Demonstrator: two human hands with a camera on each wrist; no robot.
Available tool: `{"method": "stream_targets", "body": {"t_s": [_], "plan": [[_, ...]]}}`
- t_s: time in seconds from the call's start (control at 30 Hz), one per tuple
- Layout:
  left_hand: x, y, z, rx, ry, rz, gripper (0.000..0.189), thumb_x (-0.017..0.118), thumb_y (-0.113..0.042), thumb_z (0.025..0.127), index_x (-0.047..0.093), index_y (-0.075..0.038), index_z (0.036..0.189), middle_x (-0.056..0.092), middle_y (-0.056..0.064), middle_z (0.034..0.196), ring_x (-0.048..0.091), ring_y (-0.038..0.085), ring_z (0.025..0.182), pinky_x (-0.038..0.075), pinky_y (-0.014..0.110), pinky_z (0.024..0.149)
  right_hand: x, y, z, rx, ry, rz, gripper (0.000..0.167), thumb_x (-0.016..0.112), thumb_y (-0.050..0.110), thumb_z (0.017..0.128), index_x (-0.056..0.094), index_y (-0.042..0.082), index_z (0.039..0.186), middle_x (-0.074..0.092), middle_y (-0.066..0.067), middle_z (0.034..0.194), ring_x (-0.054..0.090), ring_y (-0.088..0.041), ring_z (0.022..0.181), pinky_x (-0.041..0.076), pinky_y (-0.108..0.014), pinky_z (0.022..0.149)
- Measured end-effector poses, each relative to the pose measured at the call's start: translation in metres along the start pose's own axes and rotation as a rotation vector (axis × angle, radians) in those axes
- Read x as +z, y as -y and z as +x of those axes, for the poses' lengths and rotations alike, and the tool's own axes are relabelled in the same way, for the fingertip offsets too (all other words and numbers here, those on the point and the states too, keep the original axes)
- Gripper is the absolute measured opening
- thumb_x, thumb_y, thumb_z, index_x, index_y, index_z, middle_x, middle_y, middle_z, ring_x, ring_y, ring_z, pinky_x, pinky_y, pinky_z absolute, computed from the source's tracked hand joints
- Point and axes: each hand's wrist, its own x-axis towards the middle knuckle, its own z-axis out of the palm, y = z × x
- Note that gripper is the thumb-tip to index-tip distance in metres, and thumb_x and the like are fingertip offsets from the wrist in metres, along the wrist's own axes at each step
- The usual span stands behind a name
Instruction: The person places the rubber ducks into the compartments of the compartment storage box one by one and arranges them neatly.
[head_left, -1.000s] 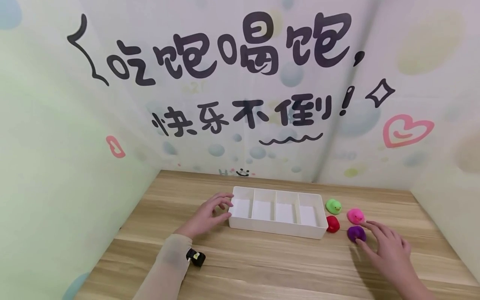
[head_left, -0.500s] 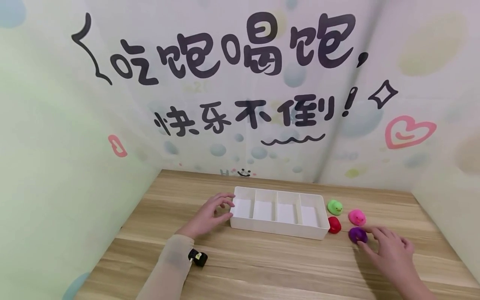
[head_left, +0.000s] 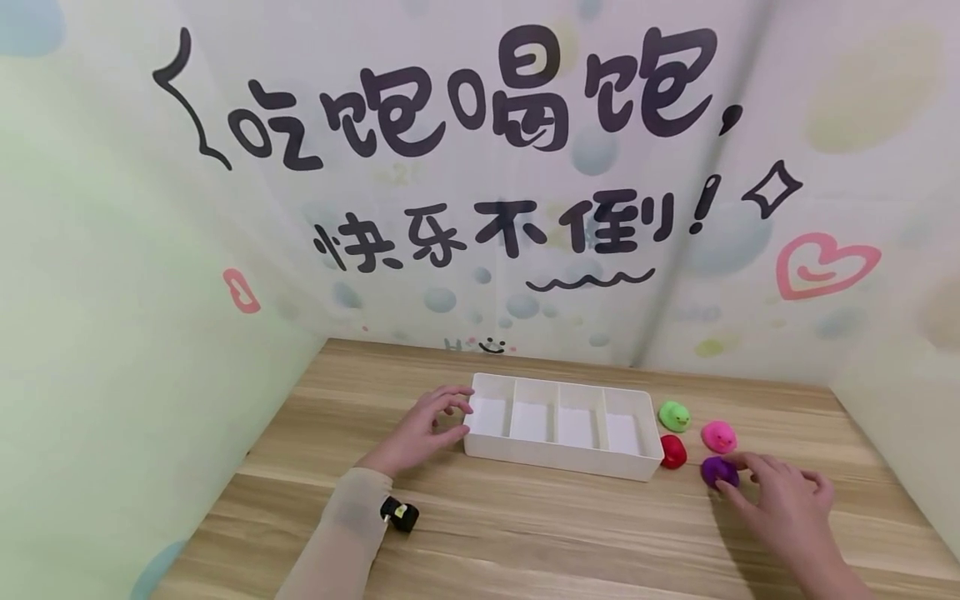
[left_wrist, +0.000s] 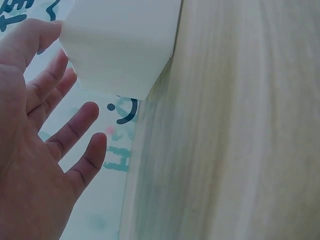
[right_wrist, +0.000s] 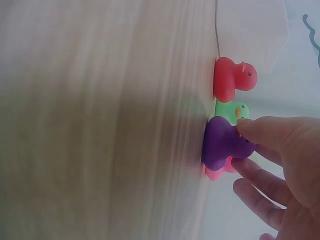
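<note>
On the right side of the wood-grain tabletop, the purple toy duck sits upright on its base, nearer the person than the pink toy duck. The right hand pinches it by the head, thumb on one side and fingertips on the opposite side; the remaining fingers stand apart and bear no load. The left hand is loosely spread, its thumb and some fingertips appearing to touch the left end of the white four-compartment tray. The red toy duck stands just beside the tray's right end, contact not determinable; the green toy duck is behind it. Assessment of handling: the purple piece is judged light, hollow and of soft vinyl or rubber, likely to dent slightly under pressure and recover, with little risk of breakage. The surface looks smooth and matt, so slipping is considered a minor hazard, chiefly at the rounded crown. Recommended hold: across both sides of the head, low toward the narrowed neck, with light pressure; the broad body is a sound alternative.
</note>
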Motion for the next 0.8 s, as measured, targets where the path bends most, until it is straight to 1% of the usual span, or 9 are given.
{"method": "stream_targets", "body": {"t_s": [0.1, 0.27, 0.43, 0.53, 0.63, 0.7, 0.8], "plan": [[0.001, 0.0, 0.0, 0.006, -0.002, -0.008, 0.018, 0.071, -0.021, 0.099, 0.065, -0.018, 0.115, 0.051, 0.005, 0.155, 0.055, 0.037, 0.115, 0.047, 0.05, 0.089, 0.0, -0.001, 0.002, 0.005, 0.006, -0.013, 0.033, 0.084, 0.02, 0.083, 0.071, 0.009, 0.111, 0.074, -0.021, 0.107, 0.064, -0.047, 0.1, 0.019, -0.074, 0.096], [0.0, -0.001, 0.001, 0.01, 0.007, -0.003, 0.018, 0.07, -0.022, 0.099, 0.064, -0.018, 0.116, 0.05, 0.006, 0.155, 0.054, 0.036, 0.118, 0.047, 0.051, 0.09, 0.003, -0.001, 0.004, -0.005, -0.003, -0.016, 0.032, 0.084, 0.019, 0.082, 0.07, 0.008, 0.109, 0.074, -0.02, 0.104, 0.065, -0.042, 0.092, 0.02, -0.071, 0.096], [0.0, 0.002, 0.002, -0.012, -0.003, -0.008, 0.017, 0.071, -0.02, 0.098, 0.065, -0.02, 0.114, 0.05, 0.003, 0.155, 0.053, 0.035, 0.119, 0.046, 0.049, 0.09, 0.001, 0.004, 0.009, -0.018, -0.02, -0.006, 0.033, 0.084, 0.019, 0.082, 0.071, 0.007, 0.109, 0.075, -0.019, 0.103, 0.066, -0.041, 0.093, 0.02, -0.07, 0.097], [-0.002, 0.003, 0.001, -0.025, -0.015, -0.004, 0.017, 0.072, -0.019, 0.098, 0.065, -0.021, 0.113, 0.051, 0.0, 0.154, 0.053, 0.036, 0.119, 0.045, 0.045, 0.089, 0.0, 0.01, 0.013, -0.031, -0.052, 0.0, 0.033, 0.084, 0.02, 0.083, 0.07, 0.007, 0.11, 0.075, -0.019, 0.103, 0.066, -0.043, 0.094, 0.022, -0.07, 0.097], [-0.002, 0.002, 0.001, -0.03, -0.011, 0.0, 0.017, 0.072, -0.02, 0.098, 0.066, -0.021, 0.113, 0.051, -0.001, 0.154, 0.052, 0.036, 0.119, 0.044, 0.044, 0.089, -0.003, 0.018, 0.016, -0.057, -0.108, -0.007, 0.034, 0.084, 0.019, 0.081, 0.07, 0.007, 0.109, 0.075, -0.019, 0.1, 0.066, -0.043, 0.091, 0.025, -0.069, 0.095], [-0.002, 0.0, 0.001, -0.034, -0.002, -0.009, 0.017, 0.072, -0.021, 0.098, 0.066, -0.02, 0.114, 0.051, -0.001, 0.154, 0.052, 0.036, 0.12, 0.044, 0.045, 0.09, -0.006, 0.022, 0.019, -0.075, -0.146, -0.004, 0.034, 0.085, 0.018, 0.079, 0.07, 0.008, 0.107, 0.075, -0.018, 0.097, 0.066, -0.042, 0.089, 0.026, -0.068, 0.094], [0.0, -0.002, 0.002, -0.027, 0.005, -0.023, 0.018, 0.071, -0.021, 0.098, 0.065, -0.018, 0.115, 0.05, 0.002, 0.155, 0.051, 0.039, 0.12, 0.045, 0.048, 0.09, -0.012, 0.029, 0.022, -0.095, -0.185, 0.021, 0.032, 0.086, 0.016, 0.078, 0.072, 0.011, 0.106, 0.074, -0.014, 0.09, 0.065, -0.037, 0.086, 0.026, -0.067, 0.094]]}}
